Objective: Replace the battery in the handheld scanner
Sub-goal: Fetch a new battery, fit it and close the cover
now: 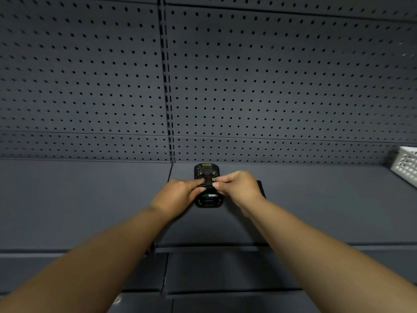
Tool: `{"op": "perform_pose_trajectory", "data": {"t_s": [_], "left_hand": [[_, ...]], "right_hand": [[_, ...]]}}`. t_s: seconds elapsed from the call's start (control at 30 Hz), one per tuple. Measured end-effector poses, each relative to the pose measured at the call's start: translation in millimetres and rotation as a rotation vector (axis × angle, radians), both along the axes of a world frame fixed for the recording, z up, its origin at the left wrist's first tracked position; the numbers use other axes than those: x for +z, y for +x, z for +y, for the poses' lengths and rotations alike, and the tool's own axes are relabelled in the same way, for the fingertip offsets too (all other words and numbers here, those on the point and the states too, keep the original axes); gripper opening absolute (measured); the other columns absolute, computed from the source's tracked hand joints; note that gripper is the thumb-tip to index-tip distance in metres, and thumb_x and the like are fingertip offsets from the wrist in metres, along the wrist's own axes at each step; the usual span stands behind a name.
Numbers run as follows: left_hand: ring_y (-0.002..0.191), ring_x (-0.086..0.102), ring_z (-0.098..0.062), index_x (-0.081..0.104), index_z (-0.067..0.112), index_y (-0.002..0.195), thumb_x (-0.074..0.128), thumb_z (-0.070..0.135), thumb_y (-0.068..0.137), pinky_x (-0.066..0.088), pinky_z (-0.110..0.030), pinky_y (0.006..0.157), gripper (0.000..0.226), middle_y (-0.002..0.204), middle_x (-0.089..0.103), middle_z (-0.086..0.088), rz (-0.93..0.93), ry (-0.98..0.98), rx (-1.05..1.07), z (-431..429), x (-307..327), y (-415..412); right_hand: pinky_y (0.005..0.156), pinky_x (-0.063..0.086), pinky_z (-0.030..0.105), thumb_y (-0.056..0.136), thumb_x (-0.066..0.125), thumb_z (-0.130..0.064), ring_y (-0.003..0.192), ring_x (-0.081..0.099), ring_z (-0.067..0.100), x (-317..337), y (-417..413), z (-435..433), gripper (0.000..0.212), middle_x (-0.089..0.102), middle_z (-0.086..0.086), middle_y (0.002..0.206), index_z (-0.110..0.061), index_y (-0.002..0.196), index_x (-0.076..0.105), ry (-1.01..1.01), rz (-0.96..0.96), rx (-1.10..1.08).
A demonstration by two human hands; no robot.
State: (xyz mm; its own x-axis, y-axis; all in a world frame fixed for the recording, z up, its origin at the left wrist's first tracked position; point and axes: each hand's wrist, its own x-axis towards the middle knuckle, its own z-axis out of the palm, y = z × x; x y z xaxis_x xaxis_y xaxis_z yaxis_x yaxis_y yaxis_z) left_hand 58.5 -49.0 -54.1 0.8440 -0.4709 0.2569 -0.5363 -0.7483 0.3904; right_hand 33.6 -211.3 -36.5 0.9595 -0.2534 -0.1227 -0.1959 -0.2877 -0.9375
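Lying back-up at the centre of the frame, the black plastic handheld scanner (207,186) rested on the dark grey metal shelf (90,199), just in front of the perforated grey back panel (270,86). The left hand (179,192) and right hand (239,186) met over its middle, fingertips pinched on a small dark piece across the open compartment; whether that piece was the battery or a strap could not be told. A dark flat object (261,188), possibly the cover, lay partly hidden behind the right hand. Judged step: freeing or seating the battery. The next move would call for an even, two-sided lift or press. A white perforated plastic basket (406,166) stood at the right edge.
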Motion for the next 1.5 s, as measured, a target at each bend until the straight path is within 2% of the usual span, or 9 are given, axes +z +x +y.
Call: {"op": "perform_pose_trajectory", "data": {"t_s": [0.13,0.4,0.53,0.6,0.7,0.8,1.07,1.27,1.5], "left_hand": [[0.114,0.061,-0.026,0.055,0.016,0.128,0.049,0.028,0.094,0.046,-0.030,0.095,0.037,0.126,0.063,-0.010,-0.008,-0.011,-0.001,-1,1,-1],[0.101,0.067,-0.032,0.058,0.017,0.125,0.047,0.031,0.094,0.053,-0.035,0.084,0.036,0.116,0.069,-0.014,-0.064,-0.026,-0.002,0,1,-6],[0.104,0.066,-0.031,0.058,0.017,0.126,0.050,0.028,0.093,0.051,-0.034,0.086,0.035,0.118,0.068,-0.014,-0.055,-0.011,0.005,0,1,-4],[0.109,0.063,-0.029,0.056,0.017,0.127,0.050,0.029,0.093,0.049,-0.033,0.090,0.037,0.122,0.066,-0.012,-0.035,-0.006,0.020,-1,0,-3],[0.111,0.062,-0.028,0.056,0.017,0.127,0.050,0.029,0.093,0.047,-0.031,0.092,0.037,0.123,0.065,-0.012,-0.015,-0.027,0.029,-3,0,-2],[0.113,0.061,-0.025,0.056,0.018,0.127,0.052,0.029,0.092,0.045,-0.029,0.094,0.037,0.125,0.064,-0.010,0.008,-0.044,0.039,-3,-1,1],[0.112,0.062,-0.023,0.059,0.017,0.125,0.056,0.030,0.090,0.047,-0.028,0.096,0.037,0.123,0.066,-0.008,0.060,-0.073,0.050,-4,-7,5],[0.103,0.066,-0.022,0.062,0.017,0.121,0.062,0.027,0.087,0.050,-0.029,0.092,0.036,0.114,0.071,-0.009,0.070,-0.131,0.059,-4,-8,8],[0.097,0.068,-0.019,0.068,0.014,0.106,0.070,0.020,0.080,0.052,-0.029,0.088,0.027,0.103,0.074,-0.008,0.127,-0.185,0.046,-3,-8,12]], "right_hand": [[0.090,0.054,0.028,0.081,0.070,-0.005,0.075,0.065,0.016,1,-2,2,0.027,0.073,0.020,0.098,0.001,0.107,0.069,0.008,-0.021,-0.003],[0.093,0.054,0.032,0.081,0.068,-0.003,0.084,0.067,0.020,0,-4,4,0.028,0.070,0.015,0.092,0.003,0.109,0.067,0.072,-0.017,-0.017],[0.083,0.055,0.023,0.083,0.066,0.001,0.073,0.064,0.014,-3,-4,6,0.029,0.066,0.014,0.090,0.007,0.110,0.065,0.101,-0.013,-0.014],[0.081,0.055,0.022,0.083,0.066,-0.001,0.069,0.063,0.011,-5,-3,6,0.028,0.066,0.013,0.088,0.005,0.110,0.066,0.052,-0.018,-0.020],[0.093,0.054,0.034,0.084,0.067,-0.006,0.084,0.069,0.022,-4,-2,5,0.028,0.071,0.017,0.094,0.002,0.111,0.067,-0.025,-0.031,-0.035],[0.094,0.054,0.037,0.083,0.068,-0.009,0.093,0.071,0.028,-5,-2,5,0.028,0.073,0.020,0.100,0.001,0.110,0.068,-0.077,-0.048,-0.039],[0.095,0.052,0.032,0.084,0.068,-0.014,0.098,0.069,0.023,-12,-4,5,0.031,0.072,0.016,0.109,-0.003,0.113,0.067,-0.215,-0.072,-0.034],[0.088,0.044,0.018,0.088,0.063,-0.019,0.106,0.064,0.019,-9,-8,5,0.031,0.070,0.010,0.116,-0.006,0.116,0.067,-0.453,-0.132,0.028],[0.083,0.041,0.015,0.086,0.064,-0.024,0.105,0.064,0.016,-8,-8,0,0.032,0.070,0.006,0.116,-0.011,0.115,0.067,-0.622,-0.132,0.113]]}}
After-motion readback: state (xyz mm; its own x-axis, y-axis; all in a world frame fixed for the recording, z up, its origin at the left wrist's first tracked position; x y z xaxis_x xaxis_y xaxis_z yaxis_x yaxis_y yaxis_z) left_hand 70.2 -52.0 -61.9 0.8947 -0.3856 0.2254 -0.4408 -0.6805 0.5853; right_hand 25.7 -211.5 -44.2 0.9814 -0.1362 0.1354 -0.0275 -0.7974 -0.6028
